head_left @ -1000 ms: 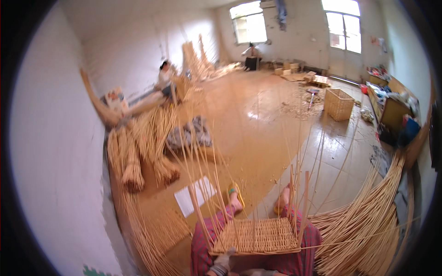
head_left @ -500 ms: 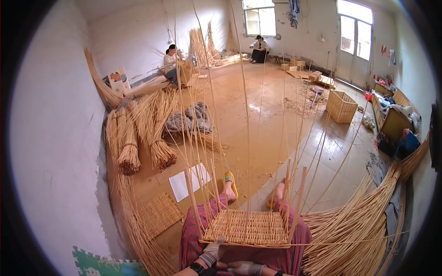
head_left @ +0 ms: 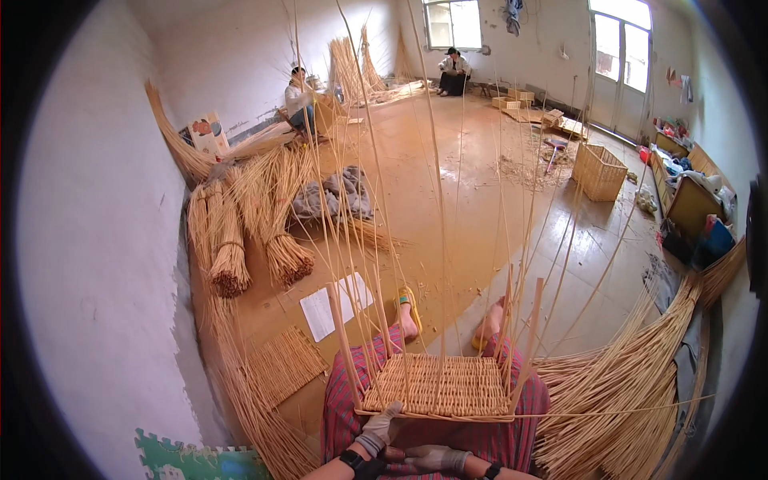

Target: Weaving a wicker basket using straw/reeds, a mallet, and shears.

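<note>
Head view, left hand (head_left: pixel 379 430) holding woven base (head_left: pixel 464 387), right hand (head_left: pixel 440 458) nearby

There are four thick stakes (head_left: pixel 345 344), two slippers (head_left: pixel 406 297).

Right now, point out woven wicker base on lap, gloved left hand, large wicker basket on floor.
Woven wicker base (head_left: pixel 464 386): head view, middle of the weave.
Gloved left hand (head_left: pixel 382 427): head view, back of the hand.
Large wicker basket (head_left: pixel 600 181): head view, side wall.
</note>
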A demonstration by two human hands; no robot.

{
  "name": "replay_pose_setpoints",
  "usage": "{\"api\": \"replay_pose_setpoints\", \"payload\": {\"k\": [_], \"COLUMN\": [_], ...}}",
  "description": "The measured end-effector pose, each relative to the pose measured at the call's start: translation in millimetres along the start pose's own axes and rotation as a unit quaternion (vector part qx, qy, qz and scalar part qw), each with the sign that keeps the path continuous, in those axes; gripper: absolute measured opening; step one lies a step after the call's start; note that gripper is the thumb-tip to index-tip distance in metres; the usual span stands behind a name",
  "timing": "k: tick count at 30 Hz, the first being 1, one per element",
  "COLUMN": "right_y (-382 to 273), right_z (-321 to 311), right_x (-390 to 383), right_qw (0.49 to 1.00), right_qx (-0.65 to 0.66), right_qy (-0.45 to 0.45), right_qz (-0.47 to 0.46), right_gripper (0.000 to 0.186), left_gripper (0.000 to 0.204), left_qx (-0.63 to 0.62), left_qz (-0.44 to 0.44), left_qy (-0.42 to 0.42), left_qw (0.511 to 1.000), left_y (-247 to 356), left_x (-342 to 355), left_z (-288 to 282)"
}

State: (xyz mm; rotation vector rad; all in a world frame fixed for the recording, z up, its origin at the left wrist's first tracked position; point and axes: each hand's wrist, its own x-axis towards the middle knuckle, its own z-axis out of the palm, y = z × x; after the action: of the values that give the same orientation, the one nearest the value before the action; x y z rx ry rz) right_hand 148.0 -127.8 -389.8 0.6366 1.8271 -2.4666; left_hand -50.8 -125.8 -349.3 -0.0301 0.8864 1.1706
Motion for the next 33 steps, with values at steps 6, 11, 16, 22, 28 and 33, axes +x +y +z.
{"api": "replay_pose_setpoints", "payload": {"k": [6,11,16,22,28,33], "right_y": [-65.1,-46.9,-54.1,-88.9,-76.7,-36.8], "right_z": [16.0,16.2,10.4,10.4,6.8,23.0], "right_x": [-11.1,-18.3,-15.2,-14.6,-15.3,-9.2], "right_qw": [0.975,0.983,0.982,0.99,0.981,0.984], "right_qx": [-0.201,-0.176,-0.18,-0.124,-0.183,0.175], "right_qy": [0.019,0.02,0.035,-0.018,-0.008,-0.037], "right_qz": [0.09,0.049,0.054,0.065,0.062,0.02], "right_gripper": [0.031,0.038,0.037,0.039,0.043,0.041], "left_gripper": [0.058,0.059,0.059,0.069,0.038,0.047], "left_qx": [0.111,0.092,0.112,0.137,0.475,0.544], "left_qz": [-0.042,-0.053,-0.075,-0.13,0.037,0.068], "left_qy": [0.131,0.1,0.088,-0.025,-0.081,-0.098], "left_qw": [0.984,0.989,0.987,0.982,0.875,0.831], "left_y": [1.8,-8.8,-4.3,11.9,28.9,34.3], "left_x": [38.1,38.7,40.6,33.9,-65.3,-80.5], "left_z": [-72.8,-50.5,-49.3,-82.4,51.4,57.2]}}
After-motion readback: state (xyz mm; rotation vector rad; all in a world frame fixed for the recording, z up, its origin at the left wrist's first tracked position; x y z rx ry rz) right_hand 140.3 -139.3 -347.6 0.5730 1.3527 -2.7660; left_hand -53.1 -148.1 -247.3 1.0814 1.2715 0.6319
